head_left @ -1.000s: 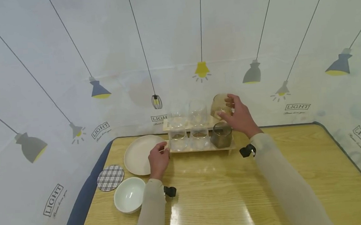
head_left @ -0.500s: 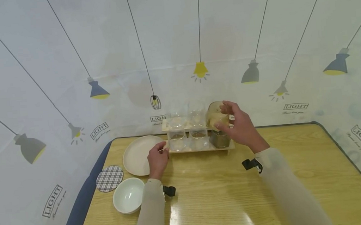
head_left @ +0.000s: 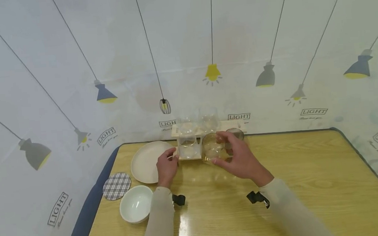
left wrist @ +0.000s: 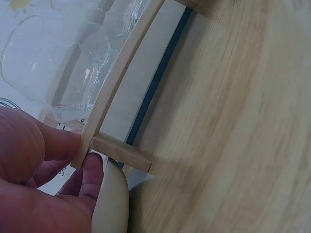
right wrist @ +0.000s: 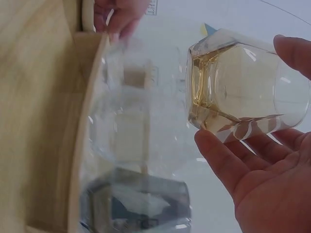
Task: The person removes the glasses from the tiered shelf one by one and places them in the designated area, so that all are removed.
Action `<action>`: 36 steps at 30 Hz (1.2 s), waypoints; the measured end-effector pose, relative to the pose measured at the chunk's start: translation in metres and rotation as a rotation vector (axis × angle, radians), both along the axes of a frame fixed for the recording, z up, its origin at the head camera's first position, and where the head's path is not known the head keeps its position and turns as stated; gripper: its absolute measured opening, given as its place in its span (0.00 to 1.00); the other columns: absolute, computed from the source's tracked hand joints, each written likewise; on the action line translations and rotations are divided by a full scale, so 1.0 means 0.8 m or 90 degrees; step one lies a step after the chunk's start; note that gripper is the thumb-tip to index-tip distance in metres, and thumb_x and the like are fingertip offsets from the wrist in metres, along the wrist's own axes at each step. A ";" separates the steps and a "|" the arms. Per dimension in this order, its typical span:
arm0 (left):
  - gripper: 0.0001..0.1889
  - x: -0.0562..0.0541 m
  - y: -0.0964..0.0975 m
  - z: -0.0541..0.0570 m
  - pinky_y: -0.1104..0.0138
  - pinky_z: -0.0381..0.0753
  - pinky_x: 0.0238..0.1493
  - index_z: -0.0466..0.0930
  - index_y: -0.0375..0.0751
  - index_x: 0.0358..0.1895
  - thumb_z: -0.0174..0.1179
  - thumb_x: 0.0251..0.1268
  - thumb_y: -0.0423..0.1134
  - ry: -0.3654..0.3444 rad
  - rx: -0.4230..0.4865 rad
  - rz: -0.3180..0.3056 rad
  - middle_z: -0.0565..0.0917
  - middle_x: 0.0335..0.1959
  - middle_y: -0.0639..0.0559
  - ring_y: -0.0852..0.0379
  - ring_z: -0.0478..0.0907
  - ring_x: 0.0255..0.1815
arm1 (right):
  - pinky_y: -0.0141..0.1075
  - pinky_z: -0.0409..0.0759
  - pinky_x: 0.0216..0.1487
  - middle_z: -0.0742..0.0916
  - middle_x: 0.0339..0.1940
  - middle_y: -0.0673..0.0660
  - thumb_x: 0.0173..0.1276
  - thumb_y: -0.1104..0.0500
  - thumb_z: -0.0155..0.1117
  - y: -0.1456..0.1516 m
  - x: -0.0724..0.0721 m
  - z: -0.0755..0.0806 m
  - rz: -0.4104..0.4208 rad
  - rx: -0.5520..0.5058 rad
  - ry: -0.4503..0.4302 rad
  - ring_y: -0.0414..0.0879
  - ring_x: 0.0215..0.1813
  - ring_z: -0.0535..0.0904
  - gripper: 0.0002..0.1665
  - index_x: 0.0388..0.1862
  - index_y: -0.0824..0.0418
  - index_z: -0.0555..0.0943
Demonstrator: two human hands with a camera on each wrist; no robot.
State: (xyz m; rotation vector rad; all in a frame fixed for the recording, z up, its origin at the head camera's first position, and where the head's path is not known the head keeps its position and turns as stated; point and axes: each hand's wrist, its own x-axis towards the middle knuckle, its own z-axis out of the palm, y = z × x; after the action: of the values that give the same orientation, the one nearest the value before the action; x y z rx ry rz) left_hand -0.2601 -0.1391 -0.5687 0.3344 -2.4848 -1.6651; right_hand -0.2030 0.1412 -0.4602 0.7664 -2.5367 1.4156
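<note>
My right hand (head_left: 242,158) holds an amber faceted glass (head_left: 212,147) between thumb and fingers, in front of a two-tier wooden rack (head_left: 231,125). In the right wrist view the amber glass (right wrist: 238,85) is off the shelf, with fingers along its side. A smoky grey glass (head_left: 235,133) stands at the lower shelf's right end, partly behind the hand. Clear glasses (head_left: 188,151) stand on both tiers; the amber one hides part of the lower row. My left hand (head_left: 167,168) pinches the left end of the rack, whose wooden rail (left wrist: 116,82) shows in the left wrist view.
Left of the rack lies a cream plate (head_left: 143,168), its edge close to the left hand. A checked round coaster (head_left: 117,186) and a white bowl (head_left: 136,204) are nearer the front. Behind the wooden table (head_left: 217,219) rises a wall covering (head_left: 183,40) printed with lamps.
My right hand has brought the amber glass from the upper right shelf down and left, to before the lower row. The left hand stays at the rack's end.
</note>
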 end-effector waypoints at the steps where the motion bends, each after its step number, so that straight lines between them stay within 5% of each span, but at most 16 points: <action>1: 0.18 -0.001 0.000 0.000 0.50 0.87 0.60 0.85 0.43 0.65 0.64 0.74 0.36 0.000 -0.001 -0.001 0.85 0.64 0.42 0.41 0.85 0.62 | 0.54 0.88 0.60 0.80 0.69 0.60 0.67 0.49 0.79 -0.004 0.003 -0.003 0.003 0.002 -0.005 0.59 0.67 0.81 0.49 0.81 0.55 0.64; 12: 0.18 -0.001 0.001 0.004 0.51 0.89 0.57 0.85 0.42 0.64 0.65 0.73 0.35 -0.005 0.019 -0.001 0.86 0.64 0.41 0.41 0.85 0.61 | 0.44 0.88 0.61 0.83 0.64 0.55 0.61 0.51 0.83 -0.050 0.017 -0.058 0.030 -0.042 -0.076 0.55 0.63 0.84 0.43 0.72 0.51 0.72; 23: 0.18 0.001 0.000 0.005 0.52 0.89 0.56 0.86 0.41 0.62 0.65 0.72 0.34 0.005 0.014 0.004 0.87 0.63 0.40 0.40 0.86 0.60 | 0.48 0.88 0.59 0.84 0.65 0.58 0.60 0.49 0.84 -0.091 0.016 -0.112 0.038 -0.046 -0.138 0.54 0.65 0.82 0.43 0.69 0.56 0.73; 36: 0.18 -0.001 0.003 0.006 0.52 0.88 0.58 0.86 0.42 0.63 0.65 0.73 0.34 -0.009 0.034 0.015 0.86 0.64 0.41 0.41 0.86 0.61 | 0.48 0.85 0.63 0.84 0.64 0.55 0.59 0.50 0.85 -0.111 0.011 -0.129 0.026 0.003 -0.155 0.52 0.66 0.83 0.44 0.69 0.54 0.71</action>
State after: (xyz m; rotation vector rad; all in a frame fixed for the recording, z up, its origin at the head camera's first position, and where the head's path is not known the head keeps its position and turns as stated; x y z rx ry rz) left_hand -0.2606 -0.1370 -0.5637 0.3805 -2.4410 -1.7279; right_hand -0.1942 0.0521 -0.5635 0.6868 -2.7168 1.6067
